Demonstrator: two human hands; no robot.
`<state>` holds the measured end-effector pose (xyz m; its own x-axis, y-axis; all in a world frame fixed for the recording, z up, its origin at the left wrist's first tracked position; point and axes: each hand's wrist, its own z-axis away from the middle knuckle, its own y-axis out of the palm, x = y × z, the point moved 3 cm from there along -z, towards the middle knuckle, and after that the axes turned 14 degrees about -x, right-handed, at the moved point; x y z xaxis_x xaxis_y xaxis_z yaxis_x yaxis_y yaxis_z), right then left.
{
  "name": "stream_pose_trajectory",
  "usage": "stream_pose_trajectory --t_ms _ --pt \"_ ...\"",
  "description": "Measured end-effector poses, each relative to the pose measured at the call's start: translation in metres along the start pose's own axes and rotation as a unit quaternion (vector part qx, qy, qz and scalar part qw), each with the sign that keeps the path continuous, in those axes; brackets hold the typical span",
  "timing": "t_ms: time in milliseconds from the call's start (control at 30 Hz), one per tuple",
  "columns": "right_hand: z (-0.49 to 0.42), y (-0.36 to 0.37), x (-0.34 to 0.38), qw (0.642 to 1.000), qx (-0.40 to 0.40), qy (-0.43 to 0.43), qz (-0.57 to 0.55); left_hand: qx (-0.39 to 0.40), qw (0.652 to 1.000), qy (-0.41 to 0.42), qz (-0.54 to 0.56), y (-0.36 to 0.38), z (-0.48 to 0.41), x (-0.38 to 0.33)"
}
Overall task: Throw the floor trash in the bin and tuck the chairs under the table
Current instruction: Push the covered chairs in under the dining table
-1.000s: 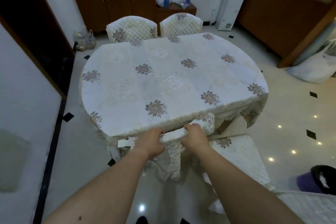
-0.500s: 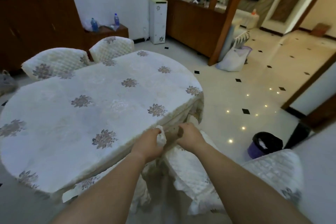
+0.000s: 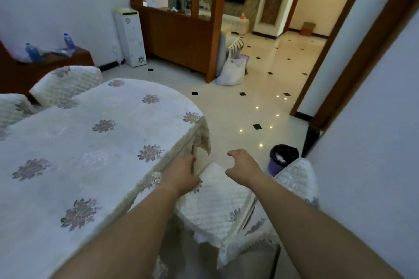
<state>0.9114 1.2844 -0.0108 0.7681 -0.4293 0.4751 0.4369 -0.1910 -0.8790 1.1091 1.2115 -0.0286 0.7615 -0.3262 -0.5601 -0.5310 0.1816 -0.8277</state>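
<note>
A chair with a white quilted cover stands pulled out to the right of the table; its seat (image 3: 217, 197) is below my hands and its back (image 3: 297, 179) is toward the right wall. My left hand (image 3: 181, 174) hovers over the seat's left edge, right beside the hanging hem of the tablecloth, fingers loosely curled with nothing seen in them. My right hand (image 3: 242, 165) is in the air above the seat, fingers apart and empty. The purple bin (image 3: 281, 158) with a black liner stands on the floor just beyond the chair back, with white trash inside.
The oval table (image 3: 90, 142) wears a white floral cloth. Two covered chairs (image 3: 65, 84) sit tucked at its far side. A white sack (image 3: 233, 72) leans by the wooden divider (image 3: 181, 36). The right wall (image 3: 374, 142) is close to the chair.
My view has swung right, from the table's near side to its right end. Both hands have let go of the first chair's back and now hover over the second chair.
</note>
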Motion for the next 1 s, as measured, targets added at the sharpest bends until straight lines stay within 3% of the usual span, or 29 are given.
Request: stream_pose_trajectory --t_ms 333,567,733,1000 --pt "0.048 -0.057 -0.082 0.99 -0.085 0.111 -0.003 0.05 0.992 0.113 -0.001 0.044 -0.005 -0.081" --pt "0.086 -0.087 -0.133 0.977 -0.097 0.191 -0.005 0.076 0.984 0.159 -0.017 0.083 0.009 -0.125" --pt "0.103 -0.098 -0.169 0.973 -0.125 0.191 0.009 0.081 0.984 0.158 0.001 0.113 0.021 -0.155" --pt "0.089 -0.102 -0.214 0.983 -0.079 0.155 0.052 0.103 0.981 0.161 0.034 0.18 0.043 -0.205"
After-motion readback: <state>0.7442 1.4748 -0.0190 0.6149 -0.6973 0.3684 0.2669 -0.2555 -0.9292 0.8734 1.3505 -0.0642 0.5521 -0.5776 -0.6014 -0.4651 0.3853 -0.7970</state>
